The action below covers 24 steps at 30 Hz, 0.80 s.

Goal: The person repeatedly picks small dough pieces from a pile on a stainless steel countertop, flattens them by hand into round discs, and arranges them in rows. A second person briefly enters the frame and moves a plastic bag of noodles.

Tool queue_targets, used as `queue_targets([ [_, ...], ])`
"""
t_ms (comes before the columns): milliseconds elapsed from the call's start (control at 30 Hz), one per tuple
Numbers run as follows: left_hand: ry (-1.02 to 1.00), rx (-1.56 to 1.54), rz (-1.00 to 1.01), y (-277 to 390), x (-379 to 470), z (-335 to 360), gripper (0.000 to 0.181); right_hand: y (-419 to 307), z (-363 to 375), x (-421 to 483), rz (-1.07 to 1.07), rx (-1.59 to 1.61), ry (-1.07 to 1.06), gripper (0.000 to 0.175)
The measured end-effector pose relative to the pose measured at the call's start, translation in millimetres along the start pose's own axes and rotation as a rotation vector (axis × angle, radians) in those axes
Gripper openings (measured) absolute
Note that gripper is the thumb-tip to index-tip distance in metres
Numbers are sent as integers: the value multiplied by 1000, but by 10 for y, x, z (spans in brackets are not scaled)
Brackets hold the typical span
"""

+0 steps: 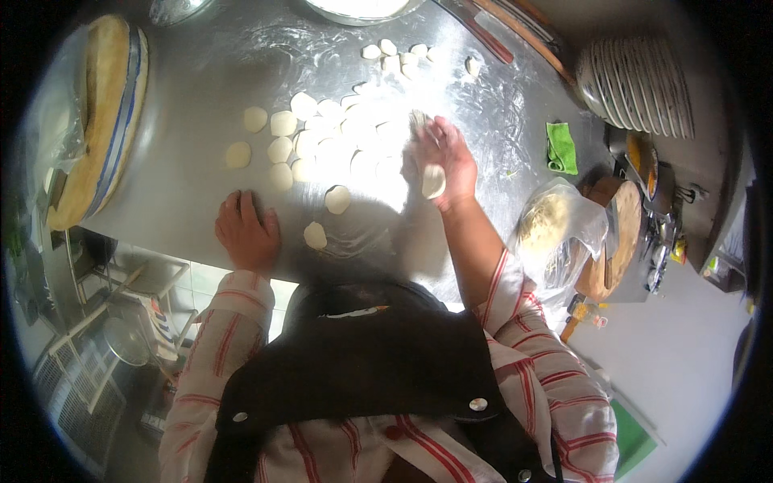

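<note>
My left hand lies palm down on the floured metal table near its front edge, with nothing seen in it. My right hand is raised over the table, right of the dough discs, its fingers blurred. A pale dough piece shows against its palm and wrist side; whether it is gripped is unclear. Several flattened dough discs lie grouped in the middle, partly washed out by glare. Two more, a round one and an uneven one, lie between my hands. Smaller dough lumps sit farther back.
At the back stand a bowl of white powder and a red-handled tool. A green cloth, stacked plates, a plastic bag of pale food and a round wooden board with a knife are right. A large wooden board stands left.
</note>
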<state>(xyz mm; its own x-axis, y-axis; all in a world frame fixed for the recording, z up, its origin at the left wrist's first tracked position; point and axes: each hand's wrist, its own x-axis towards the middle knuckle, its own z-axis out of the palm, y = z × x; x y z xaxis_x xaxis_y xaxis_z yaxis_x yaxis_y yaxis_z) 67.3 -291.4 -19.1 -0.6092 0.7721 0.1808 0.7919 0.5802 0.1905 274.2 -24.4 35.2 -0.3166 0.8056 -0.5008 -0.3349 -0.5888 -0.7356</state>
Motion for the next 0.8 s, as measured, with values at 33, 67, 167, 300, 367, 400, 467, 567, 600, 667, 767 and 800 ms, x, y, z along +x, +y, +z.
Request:
queue_targets([
  [33,30,-2,15,13,-2,2,50,-67,62,50,30,107,-106,25],
  [67,-12,-8,-17,19,2,2,50,-108,163,179,-64,-295,-37,23],
  [167,-75,-19,-60,34,2,-24,50,-111,424,594,-173,-469,3,25],
  [300,-73,-31,-76,46,-1,-54,51,-46,475,1110,-500,-1075,127,23],
  [367,-61,-42,-71,41,10,-52,51,21,459,1278,-671,-1551,236,30],
  [400,-47,-47,-62,42,5,-56,51,30,448,1329,-743,-1575,222,35],
  [467,-33,-40,-55,50,-4,-58,51,-1,416,1374,-700,-1500,150,34],
  [567,-23,-34,-57,70,-14,-54,51,-146,276,1265,-589,-1380,101,30],
  [600,-26,-42,-61,74,-15,-57,51,-232,176,1165,-527,-1318,60,26],
  [667,-35,-42,-65,76,-12,-65,51,-314,-48,889,-721,-1367,4,19],
  [767,-79,-47,-72,65,1,-71,51,-271,-417,316,-787,-1698,-125,22],
  [800,-105,-64,-84,58,4,-67,51,-196,-513,105,-733,-1638,-138,27],
])
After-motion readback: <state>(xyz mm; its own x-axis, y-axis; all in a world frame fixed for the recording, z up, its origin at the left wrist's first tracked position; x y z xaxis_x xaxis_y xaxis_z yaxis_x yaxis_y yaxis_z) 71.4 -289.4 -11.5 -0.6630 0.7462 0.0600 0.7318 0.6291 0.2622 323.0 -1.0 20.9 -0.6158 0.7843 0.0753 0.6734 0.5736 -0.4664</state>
